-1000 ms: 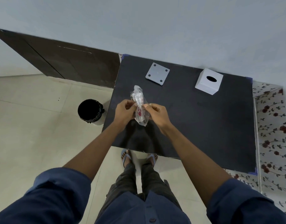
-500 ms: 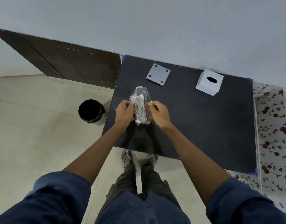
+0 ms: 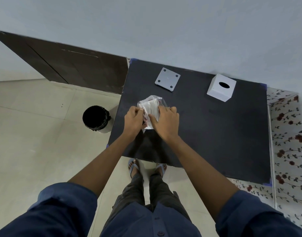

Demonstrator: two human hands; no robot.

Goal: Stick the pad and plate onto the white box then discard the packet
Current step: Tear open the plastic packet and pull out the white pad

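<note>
A clear plastic packet (image 3: 151, 105) with white contents lies low over the black table (image 3: 206, 134), near its left side. My left hand (image 3: 134, 119) pinches the packet's left edge. My right hand (image 3: 166, 121) presses on its right side, fingers over the white contents. A white box (image 3: 221, 87) with an oval hole on top stands at the back right of the table. A grey square plate (image 3: 167, 79) with dark dots near its corners lies flat at the back middle. The pad cannot be told apart inside the packet.
A black-lined waste bin (image 3: 96, 118) stands on the tiled floor just left of the table. A dark wooden door (image 3: 70, 69) is behind it. A floral-patterned surface (image 3: 287, 137) borders the table's right edge. My feet (image 3: 146, 166) are at the front edge.
Both hands have lowered the packet toward the table and turned it flatter. My right hand has shifted over the packet's right side.
</note>
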